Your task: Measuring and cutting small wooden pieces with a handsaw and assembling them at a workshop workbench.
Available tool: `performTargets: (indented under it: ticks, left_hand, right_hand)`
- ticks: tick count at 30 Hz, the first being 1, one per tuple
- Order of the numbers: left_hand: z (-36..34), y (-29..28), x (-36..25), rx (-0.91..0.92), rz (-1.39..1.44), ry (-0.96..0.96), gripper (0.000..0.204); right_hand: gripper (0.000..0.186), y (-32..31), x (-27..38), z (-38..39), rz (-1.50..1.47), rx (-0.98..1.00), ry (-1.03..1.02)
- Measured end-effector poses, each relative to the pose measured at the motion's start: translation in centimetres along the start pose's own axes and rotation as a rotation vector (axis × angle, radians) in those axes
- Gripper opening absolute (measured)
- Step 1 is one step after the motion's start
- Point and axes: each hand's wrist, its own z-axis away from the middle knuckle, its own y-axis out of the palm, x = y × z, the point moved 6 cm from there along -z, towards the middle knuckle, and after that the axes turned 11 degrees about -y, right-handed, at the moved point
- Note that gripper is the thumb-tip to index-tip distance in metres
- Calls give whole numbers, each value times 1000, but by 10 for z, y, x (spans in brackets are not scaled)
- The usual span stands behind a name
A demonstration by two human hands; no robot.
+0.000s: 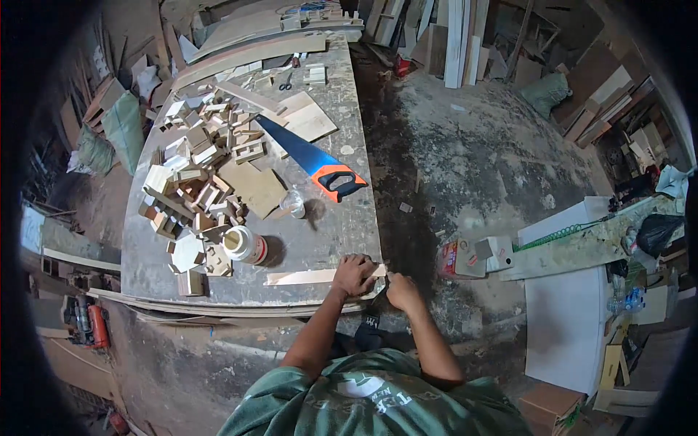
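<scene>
Left hand (353, 275) palm-down, unclenched, on pale wooden strip (309, 277) near bench (327, 236) edge; right hand (404, 293) curled by strip's end, cannot tell whether clamped on anything

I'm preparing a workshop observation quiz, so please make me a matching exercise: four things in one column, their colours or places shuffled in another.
Things
1. Handsaw
2. Wood strip
3. Jar
4. Coil

Colours or places
A. Green, to the right of the table
B. Under the left hand
C. White, with a reddish label
D. Blue blade, orange and black handle

Pairs: 1-D, 2-B, 3-C, 4-A
</scene>
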Motion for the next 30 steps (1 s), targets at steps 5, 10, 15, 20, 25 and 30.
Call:
performTargets:
  ticks: [5,10,15,20,25,30]
  left_hand:
    - [-3,0,-4,33,61,-11,44]
    - [0,-4,-3,-34,79,30,45]
    - [2,-3,-2,-27,54,4,43]
    - [-6,1,-7,-17,26,19,44]
    - [-1,2,4,6,2,-12,46]
    - [-3,-4,-7,-1,10,7,48]
  right_hand:
    - [36,26,-32,-22,26,-36,31]
    - [33,28,-24,-16,60,-47,43]
    - [33,25,-26,-23,-21,-126,9]
    - [26,49,-28,-21,120,184,-104]
    - [26,6,2,4,71,7,34]
    - [26,9,-16,4,37,-67,44]
